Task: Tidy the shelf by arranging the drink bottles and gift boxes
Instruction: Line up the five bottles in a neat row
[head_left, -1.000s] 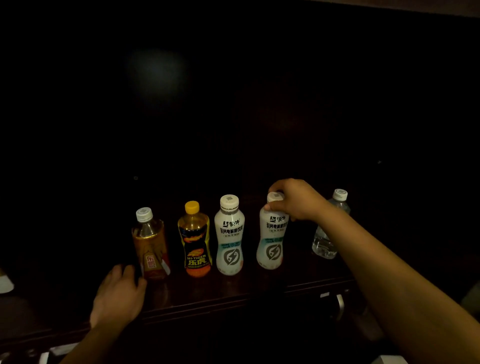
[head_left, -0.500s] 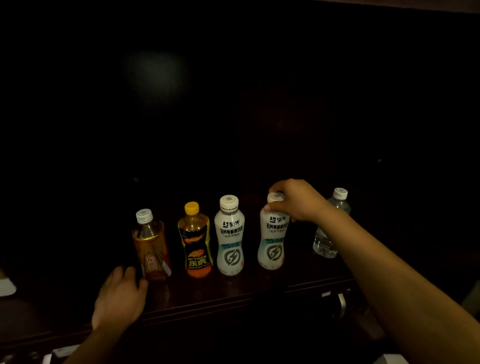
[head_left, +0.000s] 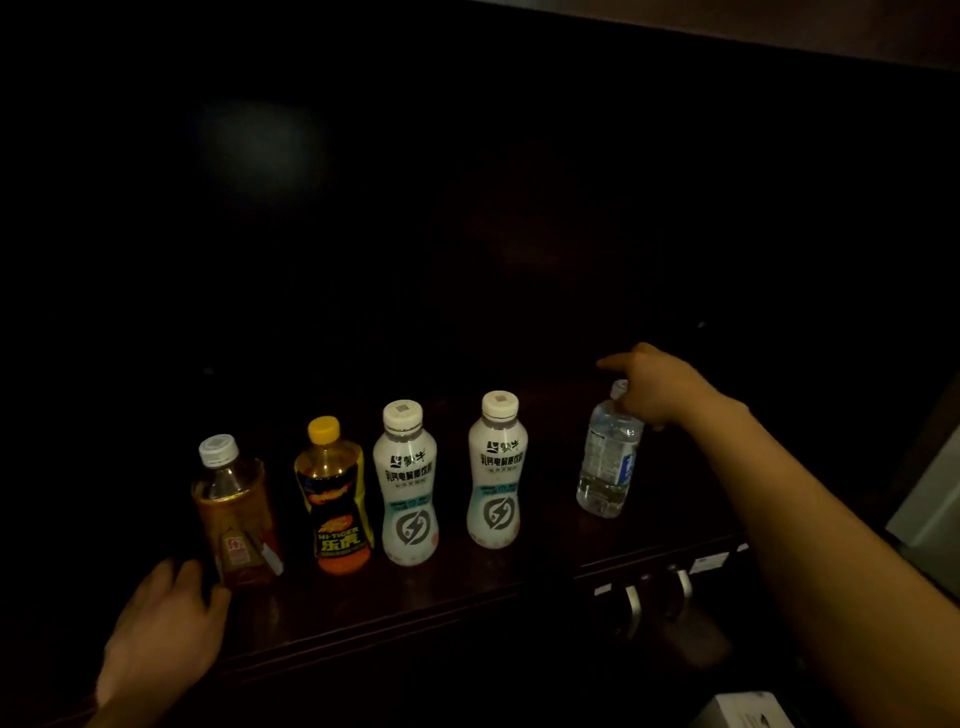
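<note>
Water bottle: the clear water bottle (head_left: 607, 462) is at the right end of the row on the dark wooden shelf (head_left: 467, 590). It leans a little and stands further back than the rest. Whether its base is on the wood is too dim to tell.
Right hand: the right hand (head_left: 662, 389) grasps this bottle at the neck, just under the cap, with the forefinger sticking out straight.
Row already set: the tea bottle (head_left: 234, 514), the Hi-Tiger bottle (head_left: 335, 501) and the two white electrolyte bottles (head_left: 408, 483) (head_left: 498, 470) stand upright side by side near the front edge with their labels facing out. They look placed.
Gap: the water bottle is clearly further from the right-hand white bottle than the other bottles are from each other.
Left hand: the left hand (head_left: 166, 623) lies relaxed on the front of the shelf, holding nothing. Its thumb is just beside the tea bottle's foot.
Done, as judged: four of the five bottles are lined up.
Left, as judged: bring the water bottle into line, stand it straight and let go. No gift box shows on the shelf, so that part looks unstarted.
Surroundings: metal handles (head_left: 631, 608) are below the shelf edge, and a pale box corner (head_left: 743, 711) is at the lower right, too dark to identify.
</note>
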